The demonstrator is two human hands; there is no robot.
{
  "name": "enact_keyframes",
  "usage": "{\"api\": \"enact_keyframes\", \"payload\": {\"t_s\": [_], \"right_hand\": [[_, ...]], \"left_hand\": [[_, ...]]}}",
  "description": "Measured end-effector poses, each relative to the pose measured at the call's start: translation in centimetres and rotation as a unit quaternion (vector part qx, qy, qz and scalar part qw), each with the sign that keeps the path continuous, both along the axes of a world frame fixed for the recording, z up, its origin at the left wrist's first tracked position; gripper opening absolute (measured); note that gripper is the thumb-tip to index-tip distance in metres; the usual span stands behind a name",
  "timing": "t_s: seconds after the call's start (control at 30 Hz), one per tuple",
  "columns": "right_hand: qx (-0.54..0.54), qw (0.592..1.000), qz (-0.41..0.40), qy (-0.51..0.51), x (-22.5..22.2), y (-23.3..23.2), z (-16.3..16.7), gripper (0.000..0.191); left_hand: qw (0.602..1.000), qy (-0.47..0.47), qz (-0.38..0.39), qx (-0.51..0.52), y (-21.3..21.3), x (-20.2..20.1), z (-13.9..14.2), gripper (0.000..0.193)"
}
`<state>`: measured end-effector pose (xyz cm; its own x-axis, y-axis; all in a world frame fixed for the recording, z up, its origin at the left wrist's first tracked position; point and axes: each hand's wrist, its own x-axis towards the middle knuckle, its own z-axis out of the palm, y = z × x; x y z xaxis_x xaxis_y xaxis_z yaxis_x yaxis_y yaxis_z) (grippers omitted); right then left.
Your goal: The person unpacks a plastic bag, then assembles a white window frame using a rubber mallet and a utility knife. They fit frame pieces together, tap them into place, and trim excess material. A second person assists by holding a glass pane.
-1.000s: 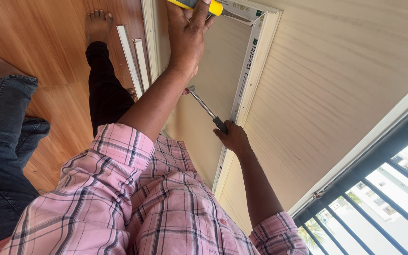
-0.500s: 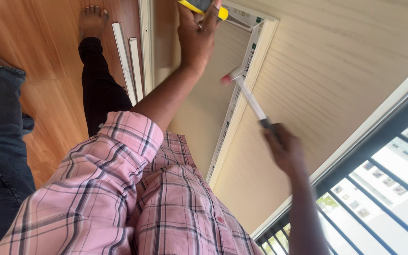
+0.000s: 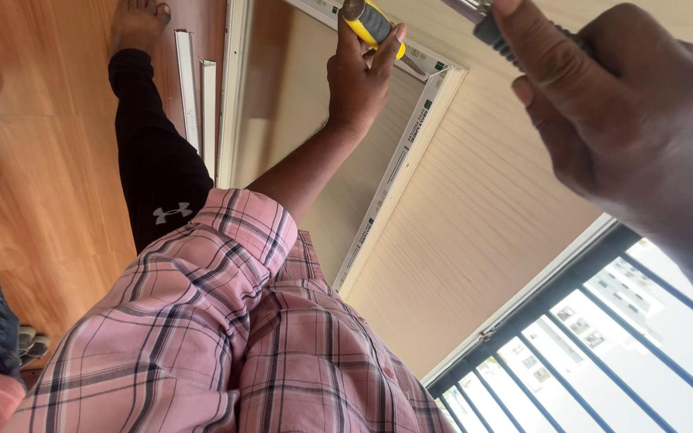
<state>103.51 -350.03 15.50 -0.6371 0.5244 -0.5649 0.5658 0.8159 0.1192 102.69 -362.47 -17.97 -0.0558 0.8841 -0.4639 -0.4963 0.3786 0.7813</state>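
Left hand closed around a yellow-handled tool, fingers curled over the handle and thumb up along its side, so a proper full grip. Long axis of that tool on a diagonal: dark butt end up and away from the palm, working end pointing down and outward toward the corner of the white frame. Looks like a thin metal tip poking out past the fingers there, but too small to tell whether it touches the frame.

Right hand very close to the lens, also shut tight, on a dark-gripped tool. Only a short bit of ribbed grip and a stub of shiny metal visible beyond the thumb, then cut off by the edge of the view. Axis slanted too, metal end pointing back toward the left hand. Head hidden, so no telling what kind of tool.

Further out from the left grip: frame lying around a beige panel, with wooden floor beyond it. Two white strips just beside the frame's far edge, next to a black-trousered leg. Pink plaid sleeve running back from the left wrist. Below the right hand, a black railing.
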Motion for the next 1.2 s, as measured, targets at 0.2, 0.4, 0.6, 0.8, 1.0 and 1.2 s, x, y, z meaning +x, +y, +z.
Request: {"api": "enact_keyframes", "payload": {"t_s": [0.2,0.4,0.6,0.8,1.0,1.2], "right_hand": [[0.001,0.984,0.109,-0.140,-3.5,3.5,-0.2,0.050],[-0.077,0.965,0.065,-0.240,-2.9,5.3,-0.6,0.055],[-0.045,0.991,0.019,-0.123,-1.3,5.3,-0.7,0.048],[-0.046,0.995,-0.038,-0.081,0.2,6.1,-0.3,0.042],[-0.049,0.994,-0.073,-0.067,1.6,6.6,-0.2,0.035],[-0.040,0.992,-0.104,-0.050,4.1,7.3,0.5,0.029]], "left_hand": [[1.000,0.025,-0.004,-0.010,1.1,-1.0,0.9,0.053],[0.999,0.042,-0.006,-0.001,1.9,0.2,1.5,0.055],[0.994,0.089,-0.055,0.029,3.0,0.2,1.8,0.052],[0.984,0.137,-0.102,0.044,6.0,-0.2,2.2,0.048],[0.974,0.159,-0.156,0.034,7.6,0.4,1.8,0.051],[0.963,0.197,-0.180,0.036,9.4,1.4,1.3,0.060]]}}
